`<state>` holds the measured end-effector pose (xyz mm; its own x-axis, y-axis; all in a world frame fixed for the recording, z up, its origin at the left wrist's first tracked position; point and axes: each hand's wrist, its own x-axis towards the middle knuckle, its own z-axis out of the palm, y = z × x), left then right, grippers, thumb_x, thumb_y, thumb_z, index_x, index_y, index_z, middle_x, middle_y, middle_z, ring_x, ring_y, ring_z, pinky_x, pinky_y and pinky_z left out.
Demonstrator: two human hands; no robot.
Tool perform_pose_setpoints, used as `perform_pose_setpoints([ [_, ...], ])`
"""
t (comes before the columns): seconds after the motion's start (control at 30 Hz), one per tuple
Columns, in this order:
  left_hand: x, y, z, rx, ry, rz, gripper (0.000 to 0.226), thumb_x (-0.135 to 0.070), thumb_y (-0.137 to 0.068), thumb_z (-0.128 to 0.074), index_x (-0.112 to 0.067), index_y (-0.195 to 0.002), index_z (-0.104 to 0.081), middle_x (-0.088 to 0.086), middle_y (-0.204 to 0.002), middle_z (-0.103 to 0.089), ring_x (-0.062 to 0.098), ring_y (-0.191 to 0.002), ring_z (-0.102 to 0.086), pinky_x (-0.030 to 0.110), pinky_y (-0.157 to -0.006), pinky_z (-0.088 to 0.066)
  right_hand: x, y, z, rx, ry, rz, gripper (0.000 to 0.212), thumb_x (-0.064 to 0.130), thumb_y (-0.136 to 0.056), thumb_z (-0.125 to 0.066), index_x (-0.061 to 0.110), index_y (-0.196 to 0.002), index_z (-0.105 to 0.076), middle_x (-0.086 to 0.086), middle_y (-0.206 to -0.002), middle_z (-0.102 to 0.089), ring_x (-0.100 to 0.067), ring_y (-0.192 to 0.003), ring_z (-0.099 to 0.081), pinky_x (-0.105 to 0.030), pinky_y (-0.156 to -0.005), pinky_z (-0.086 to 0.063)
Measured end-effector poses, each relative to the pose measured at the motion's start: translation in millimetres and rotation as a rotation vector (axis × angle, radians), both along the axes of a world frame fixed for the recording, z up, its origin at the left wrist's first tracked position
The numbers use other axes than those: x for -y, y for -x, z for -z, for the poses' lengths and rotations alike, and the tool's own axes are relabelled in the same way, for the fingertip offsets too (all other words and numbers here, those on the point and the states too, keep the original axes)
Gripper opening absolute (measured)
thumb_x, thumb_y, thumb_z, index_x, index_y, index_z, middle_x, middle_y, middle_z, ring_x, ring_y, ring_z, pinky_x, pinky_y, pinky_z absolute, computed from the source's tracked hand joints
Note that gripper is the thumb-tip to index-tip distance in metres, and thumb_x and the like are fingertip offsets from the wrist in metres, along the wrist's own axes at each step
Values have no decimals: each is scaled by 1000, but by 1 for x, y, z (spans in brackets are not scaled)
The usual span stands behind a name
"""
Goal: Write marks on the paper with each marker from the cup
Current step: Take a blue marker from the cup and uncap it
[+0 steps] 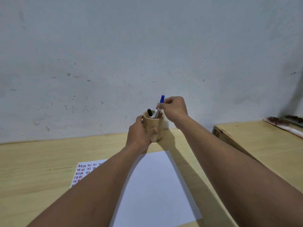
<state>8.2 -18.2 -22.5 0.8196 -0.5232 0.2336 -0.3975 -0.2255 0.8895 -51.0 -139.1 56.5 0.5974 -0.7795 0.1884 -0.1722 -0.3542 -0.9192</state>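
- Head view looks down at a pale wooden table (41, 161) set against a scuffed grey wall (114, 46)
- I see the left hand (139, 133) wrapped around the side of a round wooden cup (157, 126), fingers curled on its wall and thumb across the front — the cup stands upright near the table's back edge
- I see the right hand (175, 108) above the cup's rim, fingertips pinched on the barrel of a blue-capped marker (159, 106); the marker is upright, cap on top, its lower end at or inside the cup's mouth
- A black-capped marker (149, 112) leans in the cup on the left side, and at least one more sits beside it — I cannot tell its colour
- A blank white sheet of paper (155, 185) lies just in front of the cup, between my two forearms
- A second sheet (85, 171) to its left, partly hidden by the left forearm, carries rows of short red and blue strokes
- A lower wooden surface (262, 145) stands at the right
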Motion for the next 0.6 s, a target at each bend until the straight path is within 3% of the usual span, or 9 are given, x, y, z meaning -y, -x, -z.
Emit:
perform_pose_setpoints([
  [0.1,-4,5,-6,-2,-45,-17,76,-27,-83,-77,-17,-148,-37,8,-135,-59,25,-114,-59,30,-87,-46,-5,9,-16,68,40,0,6,11,-89,-72,9,-84,-70,6,-75,-65,-5,-68,-59,-23,-62,-43],
  [0.2,-13,10,-17,1,-78,-50,87,-30,-85,-76,-16,-155,-26,11,-146,-50,28,-130,-51,32,-94,-43,-14,20,-34,110,119,-1,6,15,-92,-70,10,-95,-69,8,-80,-63,-5,-70,-57,-24,-64,-43],
  [0.33,-36,20,-41,49,-44,-105,73,-11,-90,-65,-16,-154,-30,11,-147,-48,26,-135,-46,35,-104,-42,-36,36,-56,116,229,-20,11,21,-96,-65,15,-105,-62,12,-84,-61,-2,-70,-58,-22,-58,-42],
  [0.47,-65,33,-70,108,35,-161,68,12,-86,-43,-16,-148,-42,7,-146,-51,22,-133,-48,33,-103,-45,-63,50,-63,93,275,-76,14,21,-97,-62,17,-110,-61,11,-84,-63,-2,-72,-60,-23,-60,-44],
  [0.6,-93,44,-96,145,139,-185,49,0,-94,-41,-18,-138,-56,3,-131,-62,14,-115,-57,21,-90,-41,-92,64,-57,46,330,-137,22,22,-97,-62,16,-118,-65,10,-89,-63,-5,-72,-62,-21,-59,-45],
])
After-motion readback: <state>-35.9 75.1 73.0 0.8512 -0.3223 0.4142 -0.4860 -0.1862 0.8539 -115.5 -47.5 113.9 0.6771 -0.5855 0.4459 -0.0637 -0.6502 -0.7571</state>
